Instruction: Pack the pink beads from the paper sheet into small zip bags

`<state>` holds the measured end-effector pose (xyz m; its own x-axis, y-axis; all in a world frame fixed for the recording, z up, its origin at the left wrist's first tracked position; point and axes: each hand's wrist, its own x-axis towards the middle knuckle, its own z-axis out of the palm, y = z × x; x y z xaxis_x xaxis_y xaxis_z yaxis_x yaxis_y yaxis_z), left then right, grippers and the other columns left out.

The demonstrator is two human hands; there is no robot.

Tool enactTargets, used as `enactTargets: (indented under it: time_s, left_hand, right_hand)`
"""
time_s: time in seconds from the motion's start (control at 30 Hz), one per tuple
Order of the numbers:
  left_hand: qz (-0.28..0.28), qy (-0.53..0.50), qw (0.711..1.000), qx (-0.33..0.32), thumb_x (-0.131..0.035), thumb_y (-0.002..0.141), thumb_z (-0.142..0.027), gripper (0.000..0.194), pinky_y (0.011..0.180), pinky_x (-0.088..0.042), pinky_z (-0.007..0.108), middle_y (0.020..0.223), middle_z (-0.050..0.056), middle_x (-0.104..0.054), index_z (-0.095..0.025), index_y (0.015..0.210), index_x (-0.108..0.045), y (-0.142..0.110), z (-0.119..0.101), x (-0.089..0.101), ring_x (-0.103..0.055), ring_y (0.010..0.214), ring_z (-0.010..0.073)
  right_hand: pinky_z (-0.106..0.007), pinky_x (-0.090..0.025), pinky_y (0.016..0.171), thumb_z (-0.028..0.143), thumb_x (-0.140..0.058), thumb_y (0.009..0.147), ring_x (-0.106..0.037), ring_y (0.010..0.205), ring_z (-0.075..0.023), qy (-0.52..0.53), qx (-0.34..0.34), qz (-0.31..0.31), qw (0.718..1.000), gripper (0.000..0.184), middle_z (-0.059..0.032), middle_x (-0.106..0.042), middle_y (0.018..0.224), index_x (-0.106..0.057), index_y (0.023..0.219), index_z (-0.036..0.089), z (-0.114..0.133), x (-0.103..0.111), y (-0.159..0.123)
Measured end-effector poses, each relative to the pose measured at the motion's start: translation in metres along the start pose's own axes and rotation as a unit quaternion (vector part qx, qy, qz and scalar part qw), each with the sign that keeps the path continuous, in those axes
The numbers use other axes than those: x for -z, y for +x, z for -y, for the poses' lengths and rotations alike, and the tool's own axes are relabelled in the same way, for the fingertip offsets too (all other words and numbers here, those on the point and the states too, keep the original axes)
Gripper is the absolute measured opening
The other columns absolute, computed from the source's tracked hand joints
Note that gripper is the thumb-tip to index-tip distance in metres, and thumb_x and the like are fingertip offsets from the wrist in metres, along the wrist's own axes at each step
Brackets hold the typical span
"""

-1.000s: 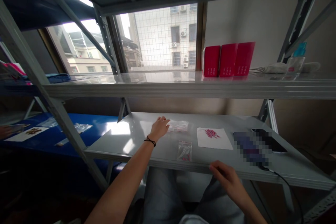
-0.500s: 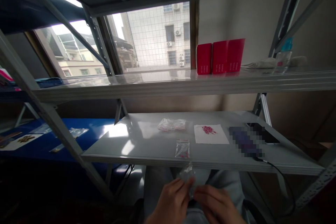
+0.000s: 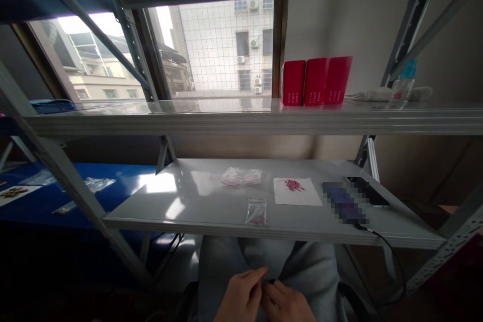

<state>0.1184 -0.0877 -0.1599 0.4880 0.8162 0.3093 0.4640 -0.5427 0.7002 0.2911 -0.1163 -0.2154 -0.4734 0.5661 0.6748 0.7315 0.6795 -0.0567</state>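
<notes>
Above my lap, my left hand (image 3: pixel 241 294) and my right hand (image 3: pixel 285 302) meet, fingers bent together at the tips. Each is closed, the left with its index finger reaching forward. Whatever they may pinch is hidden between the fingers. On the grey shelf in front lies a small clear zip bag (image 3: pixel 256 211) with a few pink-red pieces at its bottom. Behind it is a stack of clear plastic bags (image 3: pixel 241 176). A white paper square (image 3: pixel 298 197) to the right carries a small heap of pink-red pieces (image 3: pixel 294 185).
A blurred-out device (image 3: pixel 344 204) with a cable and a black phone (image 3: pixel 368 192) lie at the right. Red boxes (image 3: pixel 317 82) and a blue-topped bottle (image 3: pixel 403 85) stand on the upper shelf. Left, a blue table (image 3: pixel 124 193) holds bags and paper. The grey shelf edge (image 3: pixel 271 234) runs before my knees.
The clear plastic bag seen at my fingers earlier is out of sight. My hands have drawn lower and closer together. The whole view has shifted slightly to the right.
</notes>
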Motion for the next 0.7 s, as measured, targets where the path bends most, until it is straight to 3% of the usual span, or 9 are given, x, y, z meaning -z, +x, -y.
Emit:
enactTargets:
  time_s: [0.13, 0.3, 0.4, 0.47, 0.57, 0.7]
  left_hand:
    - [0.023, -0.022, 0.999, 0.025, -0.05, 0.095, -0.018, 0.042, 0.098, -0.06, 0.032, 0.12, 0.004, -0.078, -0.033, 0.126, -0.074, 0.001, 0.005, -0.001, -0.075, 0.107, 0.0239]
    - [0.077, -0.056, 0.994, 0.057, -0.055, 0.099, -0.032, 0.036, 0.111, -0.051, 0.04, 0.134, 0.009, -0.07, -0.03, 0.13, -0.072, 0.005, 0.009, 0.013, -0.066, 0.123, 0.027]
    - [0.166, -0.081, 0.982, 0.04, -0.08, 0.082, -0.036, 0.062, 0.118, -0.042, 0.047, 0.15, 0.011, -0.058, -0.028, 0.141, -0.063, 0.007, 0.006, 0.027, -0.054, 0.137, 0.0322]
    - [0.205, -0.097, 0.973, 0.048, -0.089, 0.069, -0.032, 0.077, 0.117, -0.041, 0.05, 0.146, 0.01, -0.062, -0.029, 0.141, -0.063, 0.009, 0.002, 0.033, -0.055, 0.135, 0.0346]
    - [0.208, -0.118, 0.969, 0.061, -0.09, 0.067, -0.03, 0.07, 0.113, -0.046, 0.049, 0.132, 0.007, -0.071, -0.032, 0.133, -0.068, 0.011, 0.0, 0.033, -0.061, 0.124, 0.034]
    - [0.185, -0.121, 0.973, 0.069, -0.093, 0.064, -0.033, 0.073, 0.113, -0.044, 0.047, 0.134, 0.003, -0.07, -0.041, 0.132, -0.068, 0.008, 0.01, 0.024, -0.061, 0.126, 0.0345]
  right_hand:
    - [-0.025, -0.049, 0.052, 0.013, -0.062, 0.087, -0.066, 0.068, -0.0194, -0.003, -0.018, 0.045, 0.999, 0.027, -0.0044, -0.074, 0.096, -0.061, 0.113, 0.021, 0.0, -0.006, -0.004]
    - [-0.031, -0.058, 0.077, 0.007, -0.066, 0.075, -0.07, 0.095, -0.0261, 0.025, -0.08, 0.129, 0.988, 0.05, -0.0111, -0.067, 0.13, -0.066, 0.122, 0.024, -0.006, 0.009, -0.007]
    - [-0.031, -0.054, 0.093, 0.006, -0.064, 0.075, -0.066, 0.112, -0.0243, 0.123, -0.096, 0.188, 0.97, 0.045, -0.0057, -0.064, 0.135, -0.071, 0.112, 0.029, -0.011, 0.026, -0.005]
    - [-0.03, -0.051, 0.097, 0.006, -0.062, 0.076, -0.064, 0.115, -0.0219, 0.184, -0.094, 0.223, 0.953, 0.039, -0.0026, -0.063, 0.134, -0.072, 0.106, 0.03, -0.014, 0.039, -0.001]
    - [-0.03, -0.05, 0.097, 0.005, -0.06, 0.077, -0.064, 0.115, -0.0213, 0.221, -0.097, 0.246, 0.939, 0.038, -0.0024, -0.063, 0.133, -0.073, 0.104, 0.029, -0.017, 0.054, 0.006]
    - [-0.029, -0.049, 0.099, 0.005, -0.056, 0.078, -0.064, 0.116, -0.0208, 0.24, -0.106, 0.235, 0.936, 0.038, -0.0026, -0.065, 0.129, -0.074, 0.102, 0.027, -0.012, 0.063, 0.011]
